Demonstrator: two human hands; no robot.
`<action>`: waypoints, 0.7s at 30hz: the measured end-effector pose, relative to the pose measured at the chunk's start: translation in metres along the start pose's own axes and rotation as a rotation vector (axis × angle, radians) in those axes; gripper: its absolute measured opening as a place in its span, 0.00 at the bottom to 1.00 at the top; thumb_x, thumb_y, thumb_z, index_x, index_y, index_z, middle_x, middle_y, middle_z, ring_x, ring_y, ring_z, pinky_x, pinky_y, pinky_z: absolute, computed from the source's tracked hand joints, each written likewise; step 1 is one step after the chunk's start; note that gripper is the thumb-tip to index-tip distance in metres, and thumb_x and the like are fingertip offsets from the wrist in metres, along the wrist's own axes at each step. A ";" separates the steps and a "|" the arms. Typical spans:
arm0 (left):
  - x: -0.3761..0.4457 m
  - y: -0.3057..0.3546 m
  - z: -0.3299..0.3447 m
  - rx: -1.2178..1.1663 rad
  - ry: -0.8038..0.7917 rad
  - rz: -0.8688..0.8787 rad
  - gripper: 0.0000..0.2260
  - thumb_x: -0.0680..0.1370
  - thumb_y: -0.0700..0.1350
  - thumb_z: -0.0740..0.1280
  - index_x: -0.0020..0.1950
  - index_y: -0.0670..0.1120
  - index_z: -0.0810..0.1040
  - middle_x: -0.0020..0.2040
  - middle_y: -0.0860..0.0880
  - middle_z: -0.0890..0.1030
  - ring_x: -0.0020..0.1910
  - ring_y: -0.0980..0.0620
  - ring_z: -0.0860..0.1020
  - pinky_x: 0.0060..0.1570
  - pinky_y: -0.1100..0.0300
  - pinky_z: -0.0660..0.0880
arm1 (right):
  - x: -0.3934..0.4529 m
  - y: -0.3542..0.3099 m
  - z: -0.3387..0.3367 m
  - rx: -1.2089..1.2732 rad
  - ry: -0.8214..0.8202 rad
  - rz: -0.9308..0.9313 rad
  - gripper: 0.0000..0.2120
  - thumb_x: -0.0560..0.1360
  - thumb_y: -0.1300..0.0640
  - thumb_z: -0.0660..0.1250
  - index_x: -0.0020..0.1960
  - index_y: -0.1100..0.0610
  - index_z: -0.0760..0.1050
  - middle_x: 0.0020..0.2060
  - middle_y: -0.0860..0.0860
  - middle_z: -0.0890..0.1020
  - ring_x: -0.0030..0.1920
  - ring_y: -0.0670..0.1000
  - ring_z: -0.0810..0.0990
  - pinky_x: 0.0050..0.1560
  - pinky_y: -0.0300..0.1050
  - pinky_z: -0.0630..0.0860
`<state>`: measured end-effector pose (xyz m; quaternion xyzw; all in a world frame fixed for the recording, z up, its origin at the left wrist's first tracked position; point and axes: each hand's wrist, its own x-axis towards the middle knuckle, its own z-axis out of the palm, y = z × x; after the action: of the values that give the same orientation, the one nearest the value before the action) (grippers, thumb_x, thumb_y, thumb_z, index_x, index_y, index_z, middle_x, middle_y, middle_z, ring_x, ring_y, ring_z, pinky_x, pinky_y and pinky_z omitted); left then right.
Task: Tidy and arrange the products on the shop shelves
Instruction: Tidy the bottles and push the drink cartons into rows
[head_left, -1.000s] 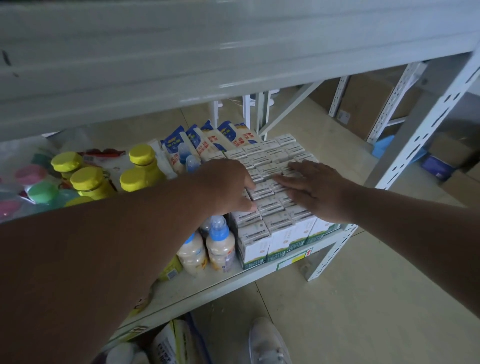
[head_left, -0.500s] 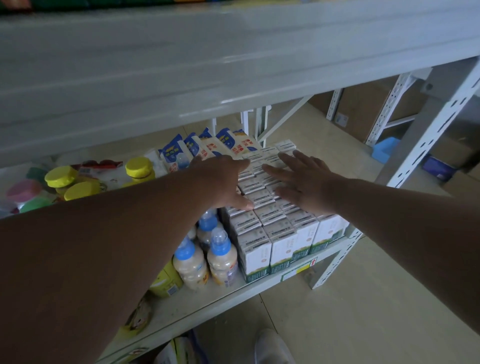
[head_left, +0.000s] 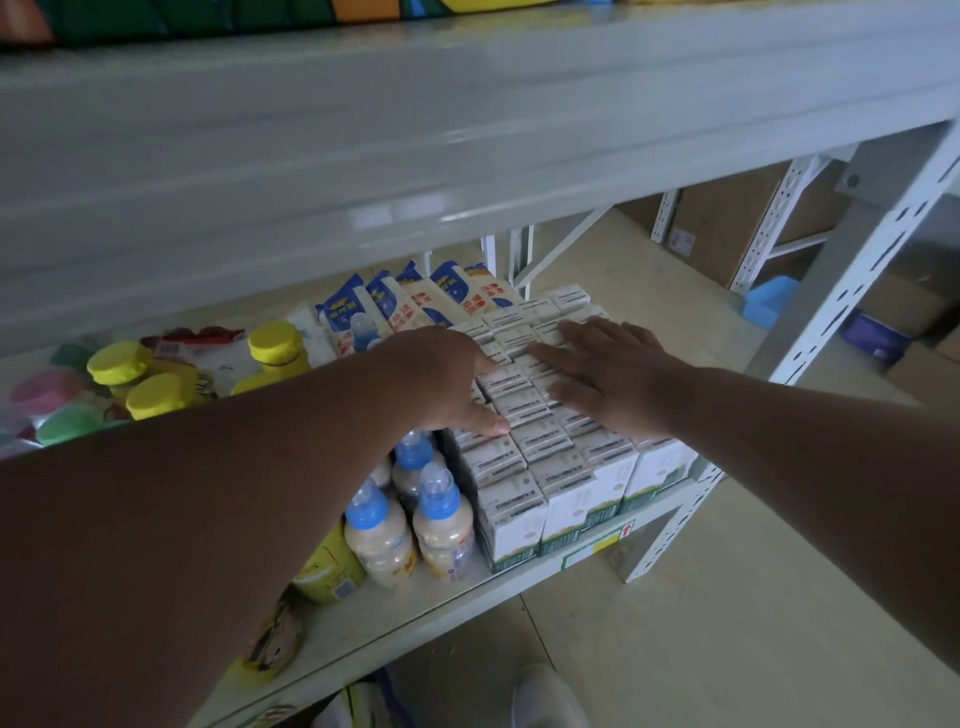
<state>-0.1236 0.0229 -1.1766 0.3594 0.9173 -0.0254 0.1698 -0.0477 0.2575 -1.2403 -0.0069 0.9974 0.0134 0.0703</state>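
Cartons at frame centre squared up; left hand and right hand flat on top, fingers spread; bottles lower left unsorted

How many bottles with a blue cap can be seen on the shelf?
4. Two stand at the front, one behind them, one farther back by the blue packets. The left arm may hide more.

The pale lower shelf carries a tight block of white cartons at its right end. Blue-capped bottles stand at the block's 9 o'clock, blue-and-white pouches at its 12 o'clock, yellow-capped bottles farther toward 9.
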 end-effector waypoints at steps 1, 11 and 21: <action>0.002 -0.002 -0.001 0.003 0.012 0.003 0.42 0.71 0.70 0.75 0.81 0.57 0.70 0.79 0.49 0.72 0.78 0.45 0.70 0.76 0.48 0.68 | 0.001 0.000 -0.002 0.003 0.016 0.005 0.29 0.84 0.32 0.46 0.83 0.31 0.47 0.85 0.48 0.53 0.84 0.56 0.50 0.81 0.60 0.49; 0.018 -0.013 -0.011 -0.064 -0.038 -0.134 0.58 0.60 0.78 0.75 0.85 0.55 0.62 0.84 0.49 0.64 0.83 0.42 0.63 0.79 0.43 0.62 | 0.056 -0.011 -0.005 0.038 0.024 0.039 0.32 0.81 0.28 0.45 0.83 0.33 0.44 0.85 0.50 0.51 0.85 0.57 0.47 0.81 0.66 0.47; -0.021 0.000 -0.013 -0.146 0.300 -0.088 0.42 0.73 0.73 0.71 0.81 0.51 0.70 0.79 0.49 0.73 0.78 0.46 0.70 0.78 0.47 0.65 | 0.012 -0.020 -0.022 0.112 0.111 0.033 0.32 0.84 0.33 0.42 0.86 0.40 0.44 0.86 0.54 0.47 0.86 0.56 0.43 0.84 0.59 0.45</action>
<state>-0.1129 0.0110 -1.1574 0.3052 0.9466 0.0877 0.0554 -0.0620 0.2369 -1.2206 0.0127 0.9989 -0.0415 0.0148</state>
